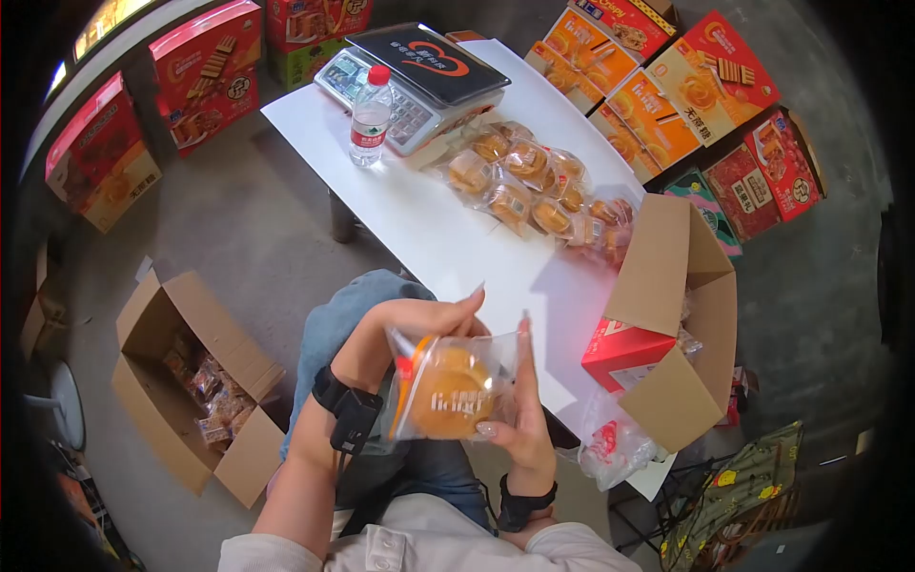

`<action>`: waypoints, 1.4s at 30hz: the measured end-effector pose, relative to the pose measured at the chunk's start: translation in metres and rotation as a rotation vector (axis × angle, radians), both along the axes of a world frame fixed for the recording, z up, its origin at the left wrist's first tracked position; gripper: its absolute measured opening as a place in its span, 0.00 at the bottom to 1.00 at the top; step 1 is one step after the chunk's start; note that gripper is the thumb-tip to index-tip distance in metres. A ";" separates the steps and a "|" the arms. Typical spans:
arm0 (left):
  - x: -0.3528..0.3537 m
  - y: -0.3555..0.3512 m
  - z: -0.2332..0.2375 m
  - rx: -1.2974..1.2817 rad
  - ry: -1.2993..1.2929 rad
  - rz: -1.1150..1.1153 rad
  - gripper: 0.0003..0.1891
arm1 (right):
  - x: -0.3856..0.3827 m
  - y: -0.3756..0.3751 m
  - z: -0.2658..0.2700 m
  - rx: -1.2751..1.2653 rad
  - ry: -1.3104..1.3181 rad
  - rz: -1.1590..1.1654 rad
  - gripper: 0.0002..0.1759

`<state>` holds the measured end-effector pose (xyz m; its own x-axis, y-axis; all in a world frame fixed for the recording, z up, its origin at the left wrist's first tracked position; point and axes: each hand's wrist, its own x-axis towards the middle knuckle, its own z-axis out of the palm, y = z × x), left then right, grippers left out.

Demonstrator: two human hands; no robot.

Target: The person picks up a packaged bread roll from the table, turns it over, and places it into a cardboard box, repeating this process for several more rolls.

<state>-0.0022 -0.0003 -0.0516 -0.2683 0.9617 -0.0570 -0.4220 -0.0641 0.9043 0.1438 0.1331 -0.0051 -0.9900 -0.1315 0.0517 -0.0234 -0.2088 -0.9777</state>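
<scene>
In front of my lap is a clear bag with round golden cakes (448, 393) inside, printed with white letters and an orange edge. My left hand (434, 316) is at its upper left, with its fingers partly hidden behind the bag. At the right edge my right hand (524, 410) grips it, thumb across the front and fingers pointing up. Beyond my hands, several similar bagged cakes (526, 160) lie grouped on the white table (457, 253).
A digital scale (405, 110) and a red-capped water bottle (370, 119) stand on the table. An open carton (667, 286) is at its right edge, beside a plastic bag (615, 448). Another open carton (157, 381) with small packets sits on the floor left. Printed boxes (205, 81) stand around.
</scene>
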 end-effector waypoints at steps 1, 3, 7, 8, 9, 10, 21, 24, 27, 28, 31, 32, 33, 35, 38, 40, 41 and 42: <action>0.007 -0.003 0.020 -0.001 0.001 -0.002 0.36 | 0.000 -0.003 0.003 -0.049 0.000 -0.080 0.61; 0.014 -0.004 0.042 -0.015 -0.241 0.206 0.36 | -0.002 -0.005 0.006 -0.030 0.035 -0.161 0.62; -0.013 0.006 0.006 0.200 -0.175 0.049 0.35 | -0.004 -0.006 0.012 -0.018 0.075 -0.294 0.62; -0.011 0.008 0.001 0.197 -0.175 0.044 0.35 | -0.004 -0.006 0.013 -0.020 0.076 -0.299 0.62; -0.003 0.008 0.015 0.158 -0.214 0.142 0.32 | -0.003 -0.005 0.013 -0.009 0.083 -0.293 0.62; 0.001 0.008 0.023 0.117 -0.254 0.242 0.30 | -0.003 -0.004 0.013 0.003 0.089 -0.285 0.62; -0.019 0.016 -0.009 0.150 -0.186 0.320 0.30 | 0.000 -0.001 0.014 -0.011 0.146 -0.369 0.62; -0.023 0.016 -0.011 0.205 -0.143 0.450 0.28 | 0.010 0.015 0.000 -0.008 0.241 -0.525 0.59; -0.026 0.014 -0.016 0.236 -0.116 0.704 0.26 | 0.028 0.047 -0.021 -0.043 0.498 -0.717 0.47; -0.028 0.013 -0.019 0.212 -0.110 0.872 0.24 | 0.035 0.057 -0.028 -0.044 0.498 -0.724 0.47; -0.030 0.007 -0.018 0.184 -0.079 1.095 0.22 | 0.046 0.085 -0.027 -0.175 0.756 -1.045 0.37; -0.030 0.004 -0.015 0.172 -0.036 1.138 0.22 | 0.045 0.097 -0.017 -0.110 0.738 -1.151 0.35; -0.031 0.000 -0.014 0.160 0.009 1.179 0.21 | 0.045 0.110 -0.007 -0.045 0.718 -1.257 0.34; -0.039 -0.006 -0.020 0.144 0.030 1.162 0.18 | 0.054 0.141 0.013 0.018 0.578 -1.169 0.33; -0.043 -0.008 -0.026 -0.087 0.046 1.146 0.14 | 0.065 0.208 0.028 -0.074 0.430 -0.776 0.33; -0.044 -0.008 -0.031 -0.264 0.190 1.042 0.13 | 0.052 0.213 0.036 -0.223 0.430 -0.469 0.33; -0.045 -0.007 -0.034 -0.261 0.197 1.042 0.13 | 0.046 0.212 0.038 -0.294 0.293 -0.734 0.33; -0.044 -0.004 -0.036 -0.298 0.244 1.037 0.13 | 0.038 0.205 0.041 -0.366 0.148 -0.993 0.32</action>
